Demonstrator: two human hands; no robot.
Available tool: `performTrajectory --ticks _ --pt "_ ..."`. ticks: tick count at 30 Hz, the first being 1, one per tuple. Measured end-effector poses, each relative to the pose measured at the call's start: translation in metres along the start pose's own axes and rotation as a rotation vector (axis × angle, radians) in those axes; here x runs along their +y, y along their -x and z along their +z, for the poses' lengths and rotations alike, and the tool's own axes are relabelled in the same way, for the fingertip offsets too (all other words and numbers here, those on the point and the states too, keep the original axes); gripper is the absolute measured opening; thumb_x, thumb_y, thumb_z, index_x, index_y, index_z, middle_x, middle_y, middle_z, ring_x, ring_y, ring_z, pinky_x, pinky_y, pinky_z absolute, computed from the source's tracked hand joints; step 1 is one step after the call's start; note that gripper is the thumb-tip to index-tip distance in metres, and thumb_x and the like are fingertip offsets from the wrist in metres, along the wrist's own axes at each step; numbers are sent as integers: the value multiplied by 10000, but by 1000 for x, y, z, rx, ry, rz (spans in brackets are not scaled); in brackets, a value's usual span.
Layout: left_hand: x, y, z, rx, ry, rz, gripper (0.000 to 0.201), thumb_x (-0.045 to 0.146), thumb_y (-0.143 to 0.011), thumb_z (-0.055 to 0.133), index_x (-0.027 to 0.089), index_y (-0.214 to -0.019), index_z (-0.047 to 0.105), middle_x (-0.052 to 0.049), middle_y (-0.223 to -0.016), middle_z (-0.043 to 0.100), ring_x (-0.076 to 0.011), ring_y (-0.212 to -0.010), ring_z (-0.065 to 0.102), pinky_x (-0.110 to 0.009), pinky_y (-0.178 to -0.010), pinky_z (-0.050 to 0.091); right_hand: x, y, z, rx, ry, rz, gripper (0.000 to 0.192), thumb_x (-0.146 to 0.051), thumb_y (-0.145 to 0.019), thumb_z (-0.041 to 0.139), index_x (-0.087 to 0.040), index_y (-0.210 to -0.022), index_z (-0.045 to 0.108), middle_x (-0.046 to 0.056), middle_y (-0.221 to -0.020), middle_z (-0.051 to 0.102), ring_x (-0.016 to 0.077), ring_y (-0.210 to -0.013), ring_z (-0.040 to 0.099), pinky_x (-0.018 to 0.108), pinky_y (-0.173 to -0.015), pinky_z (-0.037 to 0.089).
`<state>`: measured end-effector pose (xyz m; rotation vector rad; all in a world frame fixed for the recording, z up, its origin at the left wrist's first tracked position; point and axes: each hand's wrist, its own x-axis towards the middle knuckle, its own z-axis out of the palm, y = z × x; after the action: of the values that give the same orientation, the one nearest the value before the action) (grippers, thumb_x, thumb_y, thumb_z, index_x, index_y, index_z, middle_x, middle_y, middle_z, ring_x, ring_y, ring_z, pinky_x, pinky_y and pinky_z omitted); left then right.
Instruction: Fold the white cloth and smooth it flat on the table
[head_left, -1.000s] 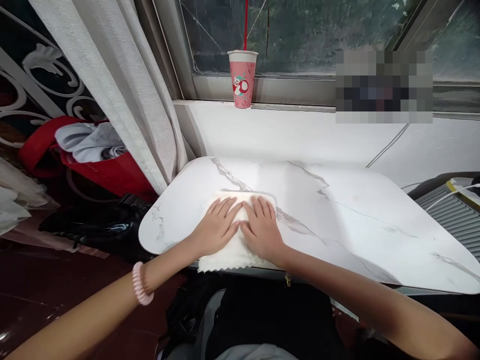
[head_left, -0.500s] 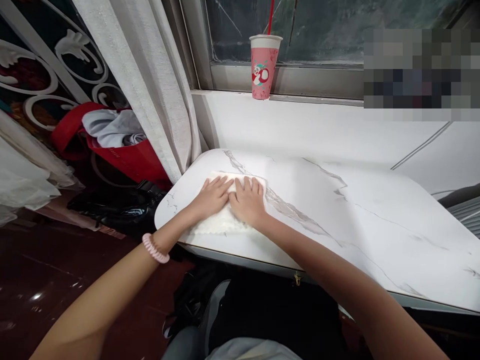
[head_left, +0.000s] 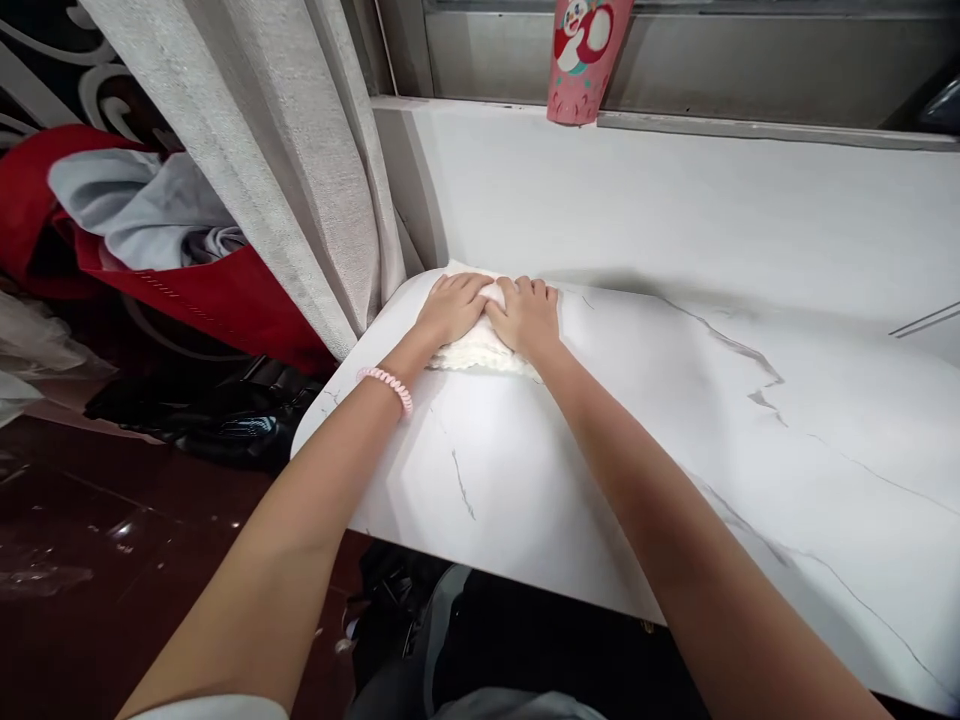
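Observation:
A cream-white cloth (head_left: 480,352) lies on the white marble-patterned tabletop (head_left: 525,470), near its back left edge by the wall. My left hand (head_left: 454,308) rests flat on the cloth's left part, fingers stretched forward. Beside it, my right hand (head_left: 529,318) presses on the right part with its fingers spread. The two thumbs nearly meet, and some cloth bunches up between them. Both palms hide much of the cloth. A pink coil band (head_left: 386,383) circles my left wrist.
A pink paper cup (head_left: 585,65) stands on the window ledge (head_left: 712,130) behind the table, its top cut off. Pale curtains (head_left: 277,150) hang at the left. Beyond them is a red bag (head_left: 202,300) stuffed with grey fabric, above a black shiny bag (head_left: 247,425).
Both hands have pushed the cloth away from me across the tabletop toward the wall, and it is more bunched. The view has tilted down and come closer.

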<state>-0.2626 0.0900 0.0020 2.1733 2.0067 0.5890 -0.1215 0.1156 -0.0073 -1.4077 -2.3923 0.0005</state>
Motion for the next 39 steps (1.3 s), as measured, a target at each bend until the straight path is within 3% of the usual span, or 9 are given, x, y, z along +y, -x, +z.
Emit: performTrajectory --ticks 7,13,16,20,24,30,35,39 --pt "-11 -40 7 14 0 9 490 262 -955 268 212 -1368 528 -44 -1453 541 -214 -1390 407 -451 -1206 194 14 -32 12 12 24 -3 467 -380 -1017 270 -152 -1347 508 189 -1304 559 355 -1189 445 514 -999 277" --pt "-19 -58 9 10 -24 31 487 273 -968 267 206 -1381 516 -58 -1453 537 -228 -1382 418 -466 -1199 216 20 -52 17 -22 24 4 481 -379 -1018 250 -144 -1357 497 200 -1313 549 366 -1198 452 547 -994 282" --pt "-30 -58 4 -8 -54 36 501 254 -971 259 178 -1404 498 -74 -1469 522 -232 -1392 405 -459 -1197 217 10 -59 20 -19 15 0 478 -382 -1015 277 -129 -1343 516 209 -1308 556 369 -1191 460 552 -999 278" --pt "-58 -47 -11 -22 -97 48 511 267 -971 263 167 -1422 480 -85 -1487 504 -241 -1396 398 -438 -1190 233 -21 -62 24 -25 -5 -9 484 -370 -1013 292 -113 -1363 505 215 -1346 536 372 -1225 439 563 -1031 250" --pt "-77 -28 -22 -3 -127 36 517 280 -970 261 163 -1428 470 -89 -1483 503 -240 -1389 402 -433 -1189 242 -48 -54 25 -7 -67 -48 496 -354 -1011 294 -89 -1377 499 211 -1363 522 373 -1265 404 560 -1070 219" --pt "-60 23 -28 5 -195 -23 519 281 -974 237 215 -1442 450 -78 -1502 477 -223 -1406 386 -451 -1202 213 -64 -12 9 -4 -152 -61 490 -337 -998 337 -75 -1374 511 217 -1353 532 373 -1272 404 547 -1091 224" --pt "-46 83 -38 -19 -218 -15 528 324 -986 207 237 -1464 413 -69 -1530 441 -222 -1430 354 -468 -1204 198 -83 43 -8 -21 -183 -78 517 -347 -1001 347 -62 -1413 472 237 -1416 489 372 -1318 386 560 -1115 209" --pt "-35 146 -45 -37 -235 -31 545 353 -991 182 245 -1488 379 -76 -1551 411 -253 -1440 342 -485 -1201 197 -102 92 -20 -27 -224 -141 546 -367 -997 368 -35 -1424 445 266 -1443 466 392 -1340 377 599 -1120 197"
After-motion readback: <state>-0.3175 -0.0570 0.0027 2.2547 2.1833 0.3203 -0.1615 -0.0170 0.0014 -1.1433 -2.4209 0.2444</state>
